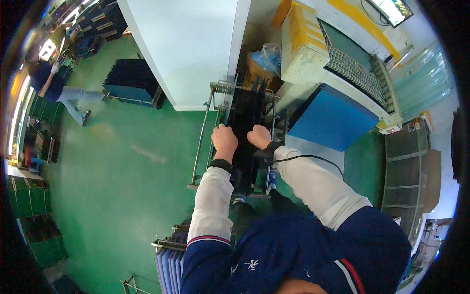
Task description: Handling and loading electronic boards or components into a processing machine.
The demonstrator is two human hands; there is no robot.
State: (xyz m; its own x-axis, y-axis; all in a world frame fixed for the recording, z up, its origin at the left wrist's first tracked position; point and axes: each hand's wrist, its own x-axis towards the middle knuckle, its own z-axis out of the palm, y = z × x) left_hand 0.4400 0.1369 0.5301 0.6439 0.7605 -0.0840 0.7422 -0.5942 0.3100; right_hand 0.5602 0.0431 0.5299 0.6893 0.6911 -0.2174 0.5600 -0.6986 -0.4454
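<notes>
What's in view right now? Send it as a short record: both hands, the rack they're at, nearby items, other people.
Left hand: fingers curled, over the left part of the silver metal-framed rack; grip hidden
Right hand: fingers curled, over the rack's right part; grip hidden
Rack contents: thin black upright panels
Right of rack: flat blue rectangular panel, near an off-white machine with yellow tape
Lower left: row of upright blue-grey panels
Other people: person in dark top and light-blue trousers, far left
Floor: green, smooth
</notes>
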